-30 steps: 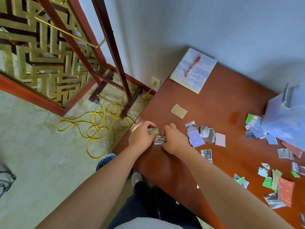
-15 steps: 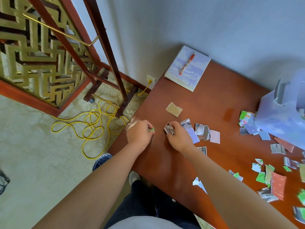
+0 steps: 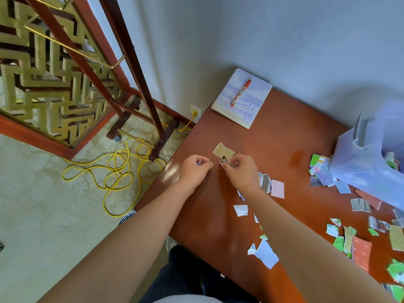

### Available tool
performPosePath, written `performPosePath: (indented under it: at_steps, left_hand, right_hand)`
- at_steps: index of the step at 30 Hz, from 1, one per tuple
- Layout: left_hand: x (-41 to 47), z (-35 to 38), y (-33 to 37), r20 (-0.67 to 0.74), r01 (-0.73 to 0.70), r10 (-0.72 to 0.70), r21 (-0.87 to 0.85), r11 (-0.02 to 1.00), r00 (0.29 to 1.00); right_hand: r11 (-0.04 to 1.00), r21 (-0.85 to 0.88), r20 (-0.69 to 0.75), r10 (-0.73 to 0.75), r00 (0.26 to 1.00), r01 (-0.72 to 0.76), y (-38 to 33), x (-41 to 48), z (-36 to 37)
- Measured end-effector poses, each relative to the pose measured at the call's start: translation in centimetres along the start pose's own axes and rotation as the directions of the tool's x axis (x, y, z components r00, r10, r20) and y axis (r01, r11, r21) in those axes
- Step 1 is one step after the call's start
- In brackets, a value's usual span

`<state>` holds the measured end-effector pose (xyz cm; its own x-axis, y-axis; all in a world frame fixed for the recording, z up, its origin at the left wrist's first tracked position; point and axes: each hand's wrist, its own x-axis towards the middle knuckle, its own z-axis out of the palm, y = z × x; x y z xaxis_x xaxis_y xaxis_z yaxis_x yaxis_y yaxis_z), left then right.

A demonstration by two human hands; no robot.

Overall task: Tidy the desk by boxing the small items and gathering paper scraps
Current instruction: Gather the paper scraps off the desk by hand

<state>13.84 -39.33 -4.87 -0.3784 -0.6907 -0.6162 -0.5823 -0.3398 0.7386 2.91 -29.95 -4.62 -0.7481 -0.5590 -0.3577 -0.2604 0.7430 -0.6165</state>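
Observation:
Torn paper scraps lie scattered over the reddish wooden desk [image 3: 284, 136]. My left hand [image 3: 194, 171] is curled near the desk's left edge and holds small scraps, a green bit showing at its fingertips. My right hand [image 3: 240, 171] pinches a few gathered grey printed scraps [image 3: 225, 163] right beside a tan scrap [image 3: 223, 151] lying on the desk. More scraps [image 3: 277, 188] lie just right of that hand, and several others [image 3: 265, 254] sit near the front edge. A translucent lilac plastic box [image 3: 369, 162] stands at the right with scraps around its base.
A spiral notebook [image 3: 242, 98] with a red pen [image 3: 240, 92] on it lies at the desk's back left corner. A dense spread of green, red and grey scraps [image 3: 360, 248] covers the right front. On the carpet to the left lies a coiled yellow cable [image 3: 118, 171] by a wooden stand.
My right hand has moved up and away from the pile with its pinched scraps, now next to the tan scrap. My left hand has stayed curled on its scraps at the desk's edge.

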Motion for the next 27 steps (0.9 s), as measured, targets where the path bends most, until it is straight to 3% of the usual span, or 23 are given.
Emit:
performPosePath:
  at_steps: [6,10,16,22,27]
  left_hand:
    - [1.2,1.0,1.5,0.062,0.142,-0.131,-0.227,0.963,0.989]
    - [1.7,1.1,2.1,0.072,0.252,-0.242,-0.365,0.896,0.968]
    - [2.0,1.2,2.8,0.088,0.307,-0.300,-0.441,0.843,0.950]
    - [2.1,1.2,3.1,0.086,0.303,-0.299,-0.474,0.827,0.950]
    - [2.2,1.2,3.0,0.083,0.304,-0.301,-0.459,0.835,0.950]
  right_hand:
    - [0.993,-0.094,0.029,-0.063,0.998,0.065,-0.2,2.6,-0.8]
    - [0.963,-0.248,0.096,-0.079,0.992,0.101,-0.7,3.6,-0.8]
    - [0.904,-0.383,0.155,-0.138,0.978,0.189,-1.1,4.5,-0.3]
    - [0.947,-0.305,0.157,-0.057,0.986,0.103,-1.7,4.2,0.1]
    - [0.926,-0.368,0.200,-0.016,0.980,0.090,-2.0,4.9,-0.3]
